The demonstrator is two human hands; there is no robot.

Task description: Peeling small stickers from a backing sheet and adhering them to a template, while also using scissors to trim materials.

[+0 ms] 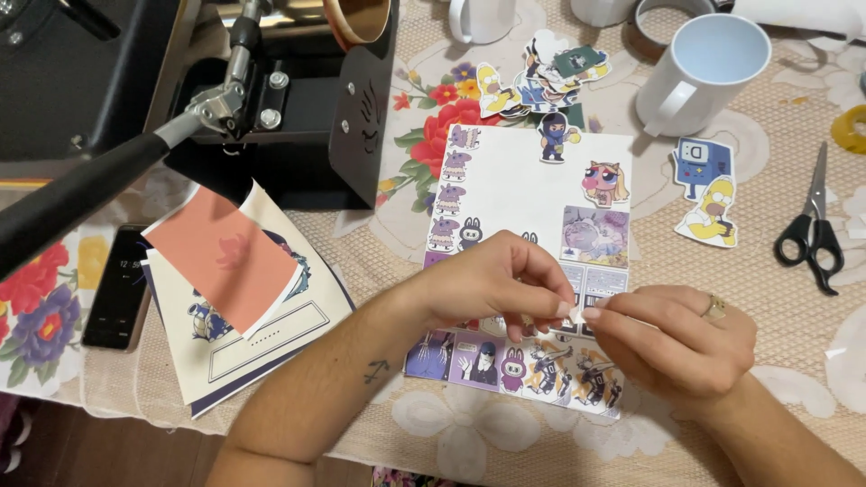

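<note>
A white sticker sheet [514, 180] with cartoon figures along its edges lies in front of me on the table. My left hand [492, 284] and my right hand [672, 338] meet above its lower half. Both pinch a small white paper piece [575, 311] between thumb and fingertips. A ring sits on a finger of my right hand. The hands hide part of the sheet's lower rows.
A black heat press [271, 99] with a long handle stands at the back left. A phone [119, 289] and printed sheets under an orange paper [225, 261] lie at the left. White mugs [699, 77], loose cut-out stickers [713, 212] and black scissors [812, 230] lie at the right.
</note>
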